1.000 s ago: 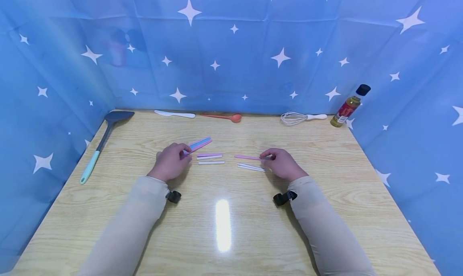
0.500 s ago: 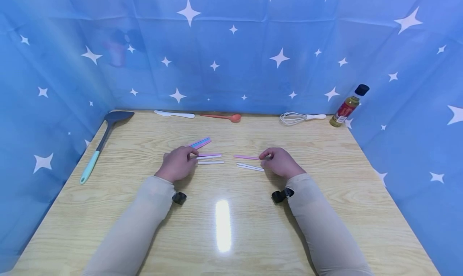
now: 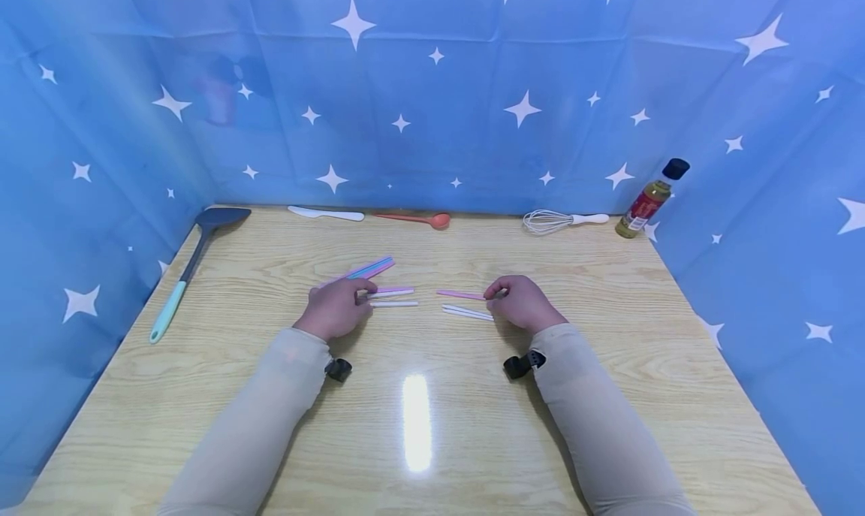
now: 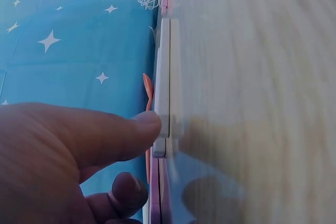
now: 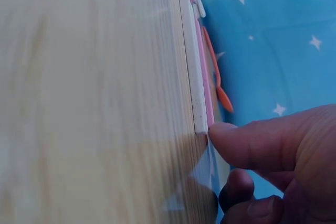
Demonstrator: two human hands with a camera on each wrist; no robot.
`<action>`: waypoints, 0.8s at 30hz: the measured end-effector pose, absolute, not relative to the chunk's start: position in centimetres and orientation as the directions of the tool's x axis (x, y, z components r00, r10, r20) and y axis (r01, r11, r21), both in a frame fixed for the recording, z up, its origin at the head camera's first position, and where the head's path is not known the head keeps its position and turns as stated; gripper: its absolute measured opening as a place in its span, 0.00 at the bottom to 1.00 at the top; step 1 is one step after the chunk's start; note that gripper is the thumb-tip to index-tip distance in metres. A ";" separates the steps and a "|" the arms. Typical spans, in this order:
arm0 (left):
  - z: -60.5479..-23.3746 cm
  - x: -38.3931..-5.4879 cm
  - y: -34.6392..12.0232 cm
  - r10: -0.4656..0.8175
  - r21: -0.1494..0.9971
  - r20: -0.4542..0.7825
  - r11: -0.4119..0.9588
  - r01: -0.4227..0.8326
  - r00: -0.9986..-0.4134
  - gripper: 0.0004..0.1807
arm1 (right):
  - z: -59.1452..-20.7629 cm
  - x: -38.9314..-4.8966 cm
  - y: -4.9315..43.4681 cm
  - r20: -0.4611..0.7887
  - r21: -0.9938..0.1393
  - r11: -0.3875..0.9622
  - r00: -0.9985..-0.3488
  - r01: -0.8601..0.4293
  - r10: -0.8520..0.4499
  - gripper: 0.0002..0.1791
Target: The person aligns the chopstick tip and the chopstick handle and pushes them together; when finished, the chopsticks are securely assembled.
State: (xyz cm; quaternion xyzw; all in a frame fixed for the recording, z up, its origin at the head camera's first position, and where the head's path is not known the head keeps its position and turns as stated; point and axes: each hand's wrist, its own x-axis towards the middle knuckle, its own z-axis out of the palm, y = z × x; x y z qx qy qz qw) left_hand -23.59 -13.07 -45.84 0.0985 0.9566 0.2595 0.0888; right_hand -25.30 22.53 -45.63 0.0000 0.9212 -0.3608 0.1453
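In the head view my left hand (image 3: 336, 308) is at the left ends of a white stick (image 3: 400, 293) and a pink stick (image 3: 392, 289) lying close together. Its thumb and index finger pinch the white one; the thumb tip shows against it in the left wrist view. A lone white stick (image 3: 399, 303) lies just in front. Behind the hand is a slanted bundle of pink and blue sticks (image 3: 370, 268). My right hand (image 3: 520, 304) pinches the right end of another pink stick (image 3: 459, 294). Two white sticks (image 3: 466, 312) lie before it.
Along the table's back edge lie a white knife (image 3: 327, 213), an orange spoon (image 3: 439, 221) and a whisk (image 3: 550, 221). An oil bottle (image 3: 645, 204) stands at the back right. A spatula (image 3: 177, 298) lies along the left edge. A starry blue curtain (image 3: 432, 125) surrounds the table.
My left hand has left the slanted pink and blue bundle and moved right and slightly forward to the white and pink pair. The right hand has stayed at its pink stick.
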 end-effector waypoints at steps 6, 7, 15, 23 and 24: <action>-45.7 -23.5 -12.9 0.235 0.541 -0.104 0.829 0.143 -0.966 0.15 | -45.6 -25.3 22.3 -0.265 -0.662 0.741 -0.960 0.112 -0.091 0.04; -45.7 -23.5 -12.9 0.231 0.544 -0.107 0.828 0.138 -0.967 0.14 | -45.6 -25.3 22.3 -0.264 -0.661 0.742 -0.960 0.112 -0.090 0.04; -45.8 -23.4 -12.7 0.215 0.548 -0.127 0.829 0.112 -0.968 0.14 | -45.9 -25.4 22.4 -0.264 -0.674 0.730 -0.959 0.108 -0.101 0.04; -46.2 -23.6 -12.9 0.212 0.567 -0.155 0.819 0.089 -0.965 0.10 | -46.4 -25.5 22.3 -0.245 -0.663 0.743 -0.965 0.093 -0.097 0.05; -46.1 -23.6 -12.9 0.213 0.568 -0.158 0.818 0.087 -0.964 0.10 | -46.4 -25.5 22.3 -0.243 -0.661 0.745 -0.965 0.092 -0.097 0.05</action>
